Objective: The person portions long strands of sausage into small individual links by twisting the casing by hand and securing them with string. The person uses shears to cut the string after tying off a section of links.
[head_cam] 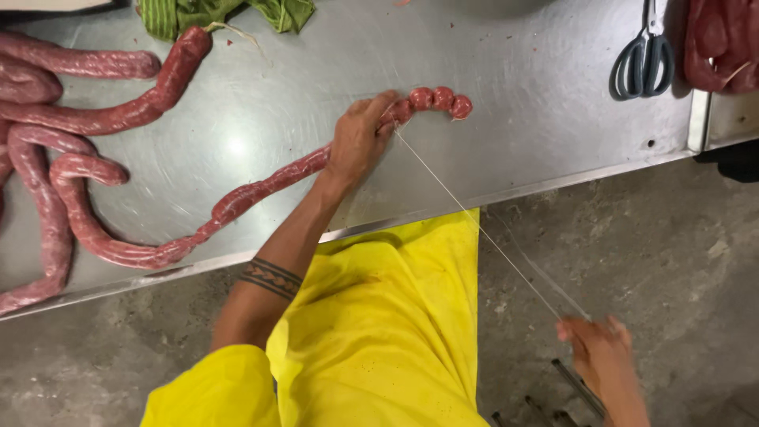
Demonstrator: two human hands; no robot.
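A long red sausage rope [261, 186] lies across the steel table [538, 126]. Its right end is tied into three small round links [441, 99]. My left hand [360, 138] grips the sausage just left of those links, pressing it to the table. A thin white string [482, 229] runs taut from the sausage beside my left fingers down to my right hand [602, 356], which is pulled back below the table edge and pinches the string's end. A yellow apron [379, 324] covers my lap.
More thick sausage coils [47, 158] lie at the table's left. A green cloth [221, 12] sits at the back. Grey-handled scissors [642, 59] lie at the right, next to red meat [723, 39]. Below is a concrete floor [648, 245].
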